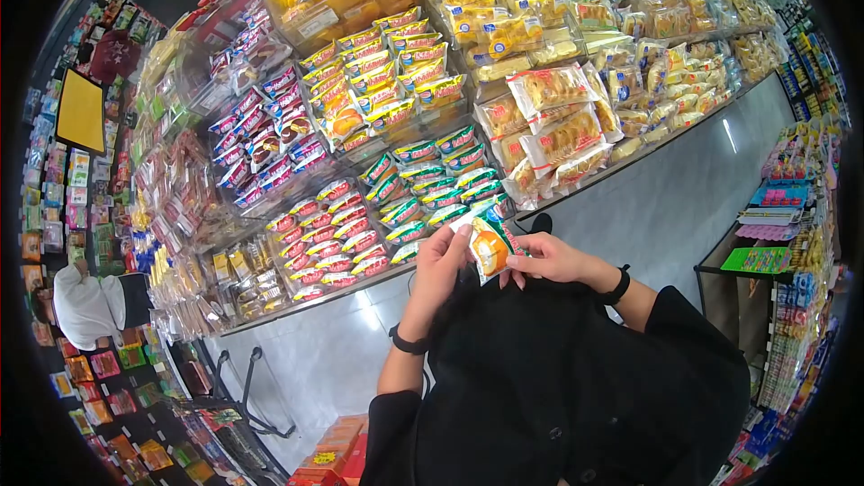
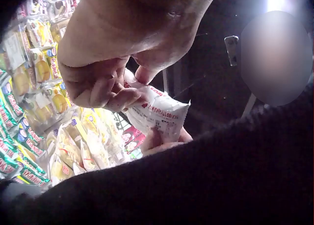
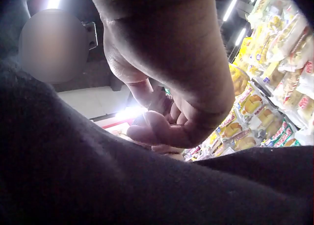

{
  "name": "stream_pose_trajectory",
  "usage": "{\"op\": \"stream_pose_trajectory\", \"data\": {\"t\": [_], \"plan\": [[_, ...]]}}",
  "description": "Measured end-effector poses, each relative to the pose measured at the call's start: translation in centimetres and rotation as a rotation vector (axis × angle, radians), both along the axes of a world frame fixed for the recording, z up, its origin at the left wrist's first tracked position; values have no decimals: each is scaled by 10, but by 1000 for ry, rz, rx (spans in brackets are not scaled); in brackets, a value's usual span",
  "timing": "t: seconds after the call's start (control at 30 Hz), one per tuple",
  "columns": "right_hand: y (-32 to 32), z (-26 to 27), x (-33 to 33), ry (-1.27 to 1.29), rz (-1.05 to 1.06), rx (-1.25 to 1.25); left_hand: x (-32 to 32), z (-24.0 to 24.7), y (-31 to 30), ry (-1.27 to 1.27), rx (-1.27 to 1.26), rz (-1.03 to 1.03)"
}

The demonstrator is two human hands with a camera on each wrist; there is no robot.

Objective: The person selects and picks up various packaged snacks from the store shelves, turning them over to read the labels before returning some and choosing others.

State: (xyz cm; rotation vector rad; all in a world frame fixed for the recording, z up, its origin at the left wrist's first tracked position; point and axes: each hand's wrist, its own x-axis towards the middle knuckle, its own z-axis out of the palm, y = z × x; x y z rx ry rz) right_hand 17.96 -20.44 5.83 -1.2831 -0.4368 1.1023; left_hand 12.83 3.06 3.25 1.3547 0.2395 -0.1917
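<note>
In the head view a small wrapped bread packet (image 1: 488,247), white and green with an orange bun picture, is held in front of the chest. My left hand (image 1: 438,263) pinches its left edge, while the right hand (image 1: 551,260) grips its lower right side. The left wrist view shows the packet's white back (image 2: 162,113) with red print, the left hand's curled fingers (image 2: 105,95) on one end and fingertips of the other hand beneath. In the right wrist view the right hand (image 3: 181,107) has bent fingers that hide most of the packet.
Beyond the hands, a sloped display holds green packets (image 1: 436,178), red packets (image 1: 333,238), yellow packets (image 1: 382,72) and larger bread bags (image 1: 562,130). A rack (image 1: 756,243) stands at right. Far left is another person (image 1: 90,306); red boxes (image 1: 333,450) sit low by the black shirt.
</note>
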Motion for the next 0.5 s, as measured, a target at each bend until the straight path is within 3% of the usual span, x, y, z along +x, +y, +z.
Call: {"op": "stream_pose_trajectory", "data": {"t": [0.5], "plan": [[5, 16, -5, -33, -38, 55, 1, 8, -2, -15, -125, 34]]}}
